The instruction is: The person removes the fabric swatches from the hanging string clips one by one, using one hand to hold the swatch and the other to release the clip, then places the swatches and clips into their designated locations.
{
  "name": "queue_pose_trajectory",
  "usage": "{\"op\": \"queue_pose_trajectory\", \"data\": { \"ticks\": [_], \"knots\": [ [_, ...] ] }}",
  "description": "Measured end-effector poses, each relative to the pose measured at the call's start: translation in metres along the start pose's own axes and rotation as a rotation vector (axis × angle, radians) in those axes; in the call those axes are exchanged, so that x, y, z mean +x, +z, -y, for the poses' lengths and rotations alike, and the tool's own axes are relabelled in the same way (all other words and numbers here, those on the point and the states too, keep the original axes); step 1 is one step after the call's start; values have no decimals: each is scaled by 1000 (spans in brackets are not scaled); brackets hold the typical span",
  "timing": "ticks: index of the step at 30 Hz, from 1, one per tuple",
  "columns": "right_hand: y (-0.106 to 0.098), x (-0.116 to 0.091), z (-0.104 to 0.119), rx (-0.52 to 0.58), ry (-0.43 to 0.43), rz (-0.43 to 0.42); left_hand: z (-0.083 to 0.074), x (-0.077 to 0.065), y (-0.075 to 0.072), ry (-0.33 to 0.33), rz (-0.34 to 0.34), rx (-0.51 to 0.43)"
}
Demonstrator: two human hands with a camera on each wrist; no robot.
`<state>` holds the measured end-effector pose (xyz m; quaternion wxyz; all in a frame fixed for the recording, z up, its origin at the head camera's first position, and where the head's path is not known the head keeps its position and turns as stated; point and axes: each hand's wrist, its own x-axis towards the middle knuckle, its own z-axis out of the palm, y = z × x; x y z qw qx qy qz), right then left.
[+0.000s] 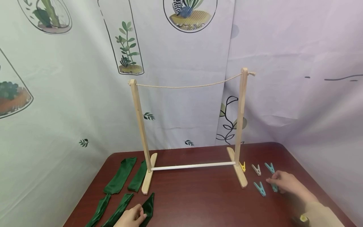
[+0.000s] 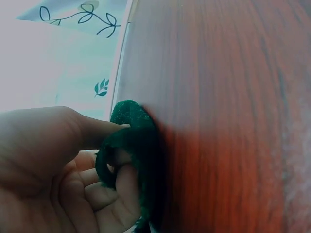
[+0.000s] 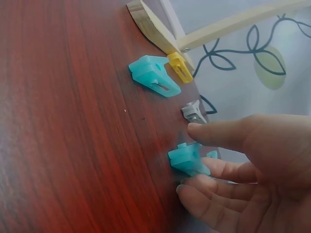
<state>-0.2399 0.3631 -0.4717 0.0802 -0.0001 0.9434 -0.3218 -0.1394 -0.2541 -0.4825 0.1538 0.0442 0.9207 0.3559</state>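
At the lower left of the head view, my left hand (image 1: 131, 217) pinches a dark green velvet cloth piece (image 1: 148, 208). The left wrist view shows its edge (image 2: 131, 114) looping between thumb and curled fingers. My right hand (image 1: 287, 182) is over the right side of the table at a teal clothespin (image 1: 274, 187). In the right wrist view, thumb and fingers stand apart around this clothespin (image 3: 187, 158), fingertips right beside it. Close by lie a second teal clothespin (image 1: 260, 189), a blue one (image 1: 270, 167), a white one (image 1: 256, 170) and a yellow one (image 1: 242, 166).
A wooden stand (image 1: 240, 116) with a string (image 1: 181, 87) tied between two posts is at the middle of the dark red table (image 1: 193, 192). Its white bottom bar (image 1: 193, 166) joins the feet. Several green cloth pieces (image 1: 121, 176) lie at left. Printed curtain (image 1: 181, 123) hangs behind.
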Motion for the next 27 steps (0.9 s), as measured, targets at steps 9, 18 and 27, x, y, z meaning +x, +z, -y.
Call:
{"op": "queue_pose_trajectory", "data": {
  "ticks": [9,18,27],
  "knots": [
    [-8,0,-7,-33,-38,-34,-8,-4,-17,34,5,-50],
    [-38,-4,14,-108,-219,-323,-32,-6,-66,-24,-222,81],
    [-53,-19,80,21,-360,-646,-70,3,-110,353,-718,333]
  ]
}}
